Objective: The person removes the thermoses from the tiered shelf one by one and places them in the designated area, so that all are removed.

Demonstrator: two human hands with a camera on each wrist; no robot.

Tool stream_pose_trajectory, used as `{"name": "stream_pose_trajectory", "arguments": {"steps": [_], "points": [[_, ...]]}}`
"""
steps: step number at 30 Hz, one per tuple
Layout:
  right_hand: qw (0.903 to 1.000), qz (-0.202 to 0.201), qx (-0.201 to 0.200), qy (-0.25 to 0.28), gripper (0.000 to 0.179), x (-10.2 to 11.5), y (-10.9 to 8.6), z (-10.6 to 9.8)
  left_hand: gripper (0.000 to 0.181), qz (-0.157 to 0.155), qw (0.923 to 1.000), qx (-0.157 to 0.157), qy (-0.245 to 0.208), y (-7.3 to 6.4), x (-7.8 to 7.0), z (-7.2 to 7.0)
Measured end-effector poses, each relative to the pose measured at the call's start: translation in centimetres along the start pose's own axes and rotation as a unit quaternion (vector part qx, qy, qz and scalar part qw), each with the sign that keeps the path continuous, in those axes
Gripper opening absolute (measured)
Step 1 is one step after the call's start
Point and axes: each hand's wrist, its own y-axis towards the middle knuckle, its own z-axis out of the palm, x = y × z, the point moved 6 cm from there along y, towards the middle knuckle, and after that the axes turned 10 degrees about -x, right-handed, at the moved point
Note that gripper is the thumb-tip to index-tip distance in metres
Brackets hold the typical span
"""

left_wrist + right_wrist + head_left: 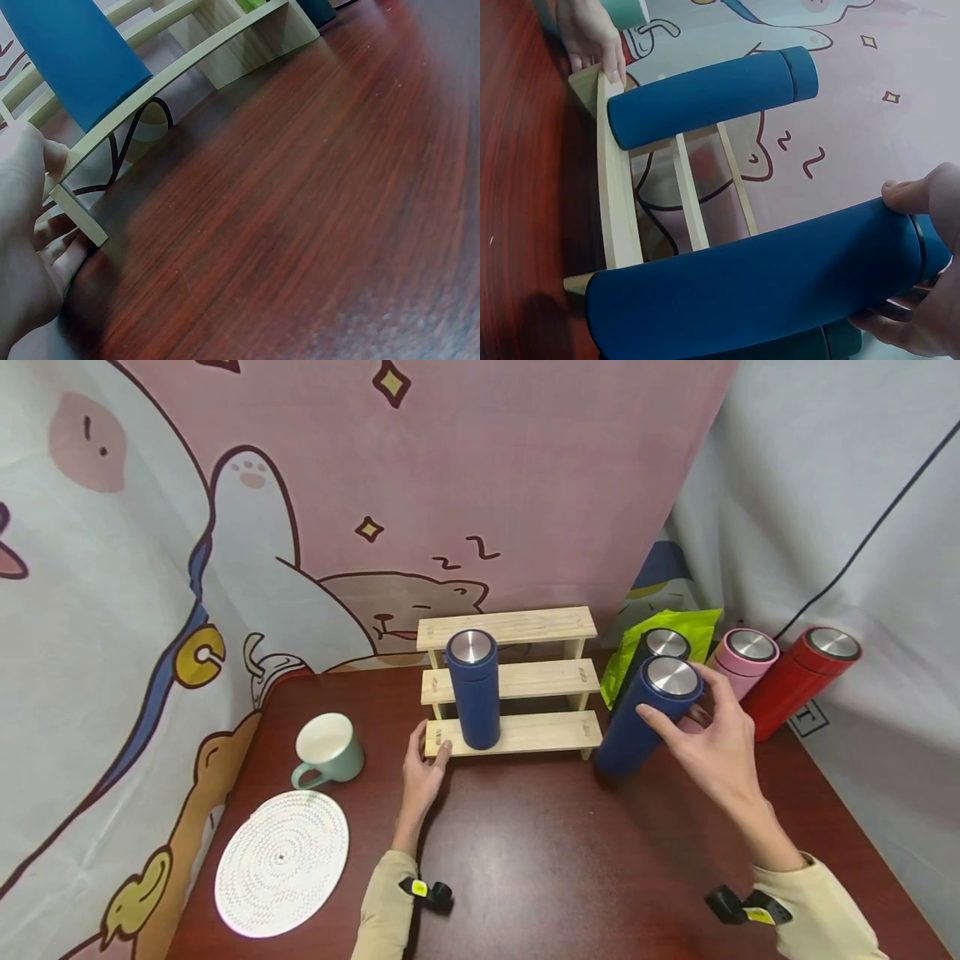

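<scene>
My left hand (424, 772) holds the left end of the lowest step of a three-tier wooden stand (525, 733), thumb on top and fingers around the end. On that step, toward its left, stands a dark blue thermos (477, 693) with a steel-topped lid. Just right of the stand, my right hand (716, 739) grips a second blue thermos (637, 727) near its lid, thumb on one side and fingers on the other. This thermos (757, 281) leans in the head view; whether its base touches the table I cannot tell.
Behind the held thermos are a black thermos (666, 643) and a bright green bag (693, 631). A pink thermos (746, 652) and a red one (802, 681) stand farther right. At left are a mint mug (341, 756) and a round white woven mat (281, 868).
</scene>
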Motion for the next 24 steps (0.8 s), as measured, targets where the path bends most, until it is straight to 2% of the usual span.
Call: {"name": "stream_pose_trajectory", "arguments": {"steps": [6, 10, 18, 24], "points": [[0.9996, -0.027, -0.01, -0.008, 0.079, -0.6, -0.3, -1.4, 0.06, -0.002, 1.0, 0.002, 0.004, -0.1, -0.1, 0.0], [0.9993, -0.027, -0.017, -0.021, 0.079, -1.1, -0.5, -2.4, 0.061, -0.002, 1.0, 0.003, 0.002, 0.0, 0.0, 0.1], [0.9979, 0.02, -0.018, -0.059, 0.078, -3.5, -0.4, -4.3, 0.061, -0.004, 1.0, 0.006, -0.004, 0.0, 0.1, 0.1], [0.9945, 0.054, -0.046, -0.077, 0.076, -5.5, -0.2, -6.0, 0.061, 0.006, 1.0, 0.005, -0.005, 0.0, 0.1, 0.1]]}}
